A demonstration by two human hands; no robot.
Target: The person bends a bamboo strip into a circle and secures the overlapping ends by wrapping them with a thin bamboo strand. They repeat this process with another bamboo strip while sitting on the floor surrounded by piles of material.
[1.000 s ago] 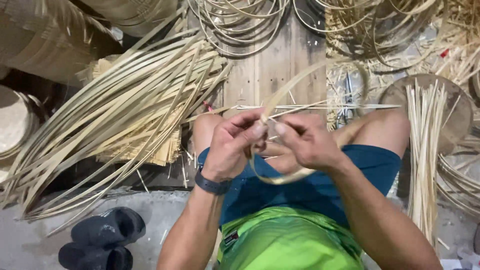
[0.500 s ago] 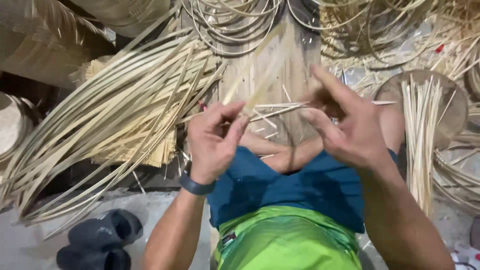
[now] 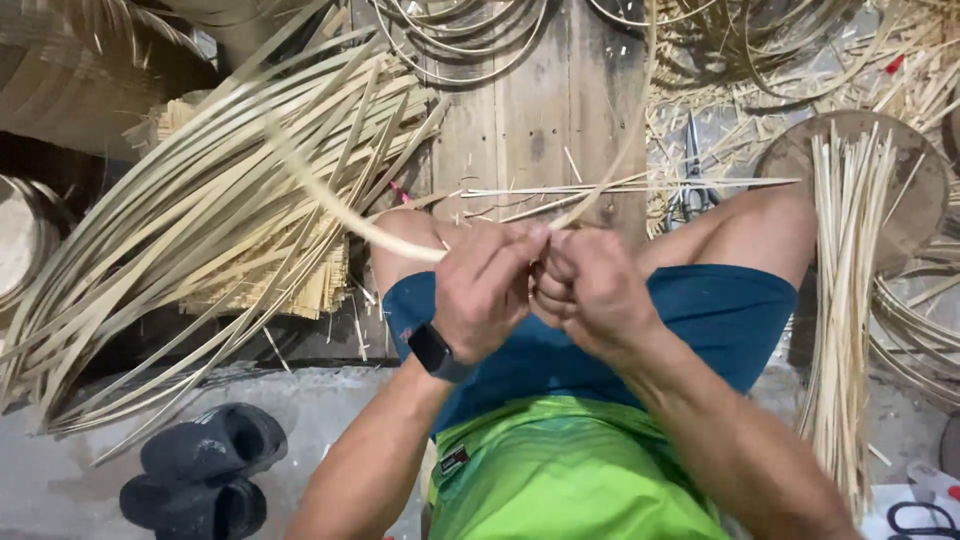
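Note:
My left hand point(image 3: 487, 287) and my right hand point(image 3: 590, 288) are pressed together above my lap, both closed on one long pale bamboo strip point(image 3: 330, 205). The strip sweeps out in a blurred curve to the upper left from my left hand. Its other part rises from my right hand toward the top of the view. A dark watch point(image 3: 437, 352) sits on my left wrist. I sit with knees apart, in blue shorts point(image 3: 720, 310) and a green shirt.
A big pile of long bamboo strips point(image 3: 190, 210) lies to the left. A bundle of thin sticks point(image 3: 850, 280) rests on a round stool to the right. Scissors point(image 3: 692, 190) lie on the wooden planks ahead, finished hoops point(image 3: 470, 40) beyond. Dark sandals point(image 3: 205, 470) sit bottom left.
My hands were spread apart half a second ago; now they have come together at my lap. The strip's loop has opened out, its long end swinging to the upper left.

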